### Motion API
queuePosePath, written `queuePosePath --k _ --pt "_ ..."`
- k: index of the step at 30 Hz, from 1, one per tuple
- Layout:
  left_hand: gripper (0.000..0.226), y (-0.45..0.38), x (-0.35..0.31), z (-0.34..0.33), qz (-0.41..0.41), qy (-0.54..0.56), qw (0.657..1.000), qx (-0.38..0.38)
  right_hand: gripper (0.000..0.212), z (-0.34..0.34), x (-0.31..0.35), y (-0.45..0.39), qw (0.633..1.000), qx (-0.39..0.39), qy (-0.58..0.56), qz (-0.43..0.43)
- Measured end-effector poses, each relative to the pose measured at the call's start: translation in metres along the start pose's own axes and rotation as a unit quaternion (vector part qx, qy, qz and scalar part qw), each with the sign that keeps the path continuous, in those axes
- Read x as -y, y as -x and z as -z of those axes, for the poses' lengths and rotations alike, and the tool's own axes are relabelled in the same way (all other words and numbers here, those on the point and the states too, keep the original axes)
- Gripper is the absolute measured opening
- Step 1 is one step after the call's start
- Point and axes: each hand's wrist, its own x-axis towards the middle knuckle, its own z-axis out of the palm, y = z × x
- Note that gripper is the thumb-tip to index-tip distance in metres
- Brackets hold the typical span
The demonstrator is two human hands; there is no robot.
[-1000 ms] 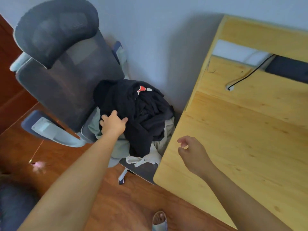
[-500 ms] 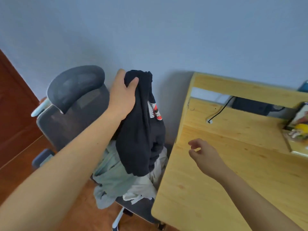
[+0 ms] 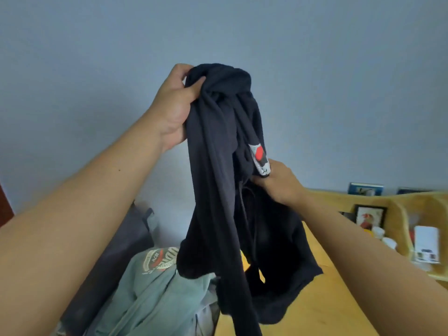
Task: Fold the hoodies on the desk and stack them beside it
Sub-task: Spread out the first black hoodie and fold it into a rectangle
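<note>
A black hoodie [image 3: 218,180] with a red and white print hangs bunched in the air in front of me. My left hand [image 3: 173,105] grips its top, raised high against the wall. My right hand [image 3: 278,183] pinches the fabric lower on the right side, just under the print. The hoodie's lower folds dangle over the left edge of the wooden desk [image 3: 322,309]. A pale green hoodie [image 3: 150,292] with a round chest print lies crumpled on the chair below.
The grey office chair [image 3: 116,258] stands left of the desk, holding more clothes. At the desk's back right, wooden shelves [image 3: 412,226] hold a framed picture [image 3: 369,215], a white box and small items. The blue-grey wall fills the background.
My left hand has lifted the black hoodie off the chair pile, higher than before. My right hand rose from above the desk edge and took hold of the hoodie. The view tilted upward.
</note>
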Motion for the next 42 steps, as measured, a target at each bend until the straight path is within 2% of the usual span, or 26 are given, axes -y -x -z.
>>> queuePosePath --k 2,4,6,9,12,14,16,18,20,21,22,24,27,30,32,33,34,36,37,39,41,42 --pt "0.015 -0.004 0.007 0.007 0.016 -0.08 0.996 -0.029 0.018 0.032 -0.009 0.007 0.995 -0.054 0.077 -0.022" --pt "0.013 -0.003 0.02 0.009 0.035 -0.18 0.983 -0.019 0.018 0.071 -0.013 0.022 0.99 -0.111 0.078 -0.038" --pt "0.015 0.001 0.037 0.004 0.054 -0.208 0.977 0.007 0.025 0.106 -0.017 0.043 0.992 -0.115 0.045 -0.037" --pt "0.018 0.009 0.062 -0.016 0.074 -0.192 0.978 0.031 0.041 0.138 -0.042 0.09 0.988 0.01 0.135 -0.07" --pt "0.021 0.021 0.101 -0.048 0.096 -0.209 0.971 0.065 0.026 0.134 -0.113 0.149 0.951 0.121 0.217 -0.185" --pt "0.021 0.035 0.139 -0.076 0.106 -0.25 0.958 0.091 0.019 0.13 -0.154 0.188 0.934 0.122 0.198 -0.27" --pt "0.02 0.05 0.179 -0.107 0.1 -0.331 0.932 0.106 0.021 0.131 -0.181 0.215 0.936 0.109 0.155 -0.296" --pt "0.019 0.072 0.215 -0.136 0.106 -0.43 0.893 0.082 0.029 0.135 -0.194 0.233 0.937 0.093 0.077 -0.327" --pt "0.028 0.108 0.246 -0.168 0.119 -0.518 0.844 0.068 0.033 0.14 -0.199 0.245 0.92 0.054 -0.044 -0.385" --pt "0.035 0.134 0.258 -0.185 0.136 -0.512 0.845 0.071 0.034 0.142 -0.202 0.25 0.904 0.035 -0.112 -0.411" --pt "0.042 0.167 0.266 -0.205 0.168 -0.46 0.867 0.087 0.035 0.143 -0.207 0.254 0.882 0.014 -0.177 -0.437" --pt "0.049 0.244 0.267 -0.243 0.247 -0.297 0.914 0.125 0.029 0.141 -0.217 0.262 0.825 -0.022 -0.269 -0.497" --pt "0.057 0.354 0.251 -0.28 0.308 -0.197 0.92 0.138 0.025 0.133 -0.232 0.276 0.719 -0.078 -0.373 -0.581" --pt "0.083 0.42 0.25 -0.291 0.308 -0.23 0.915 0.127 0.026 0.131 -0.236 0.282 0.635 -0.148 -0.459 -0.603" --pt "0.098 0.439 0.255 -0.296 0.32 -0.264 0.9 0.134 0.022 0.132 -0.234 0.283 0.606 -0.172 -0.494 -0.6" --pt "0.094 0.443 0.261 -0.297 0.327 -0.271 0.897 0.127 0.021 0.132 -0.231 0.282 0.597 -0.18 -0.511 -0.592" --pt "0.081 0.443 0.263 -0.299 0.331 -0.277 0.895 0.114 0.021 0.132 -0.228 0.282 0.588 -0.181 -0.53 -0.583" --pt "0.047 0.428 0.266 -0.295 0.347 -0.29 0.889 0.076 0.025 0.133 -0.22 0.28 0.585 -0.181 -0.542 -0.576" --pt "0.037 0.415 0.262 -0.292 0.356 -0.267 0.895 0.04 0.023 0.136 -0.219 0.279 0.597 -0.177 -0.537 -0.569" --pt "0.032 0.381 0.24 -0.287 0.358 -0.199 0.912 -0.029 0.018 0.159 -0.218 0.262 0.633 -0.174 -0.538 -0.528" --pt "0.028 0.338 0.209 -0.282 0.306 -0.164 0.937 -0.047 0.019 0.189 -0.211 0.242 0.683 -0.135 -0.514 -0.5" --pt "0.027 0.314 0.196 -0.28 0.27 -0.174 0.946 -0.048 0.022 0.202 -0.207 0.233 0.69 -0.123 -0.522 -0.486"
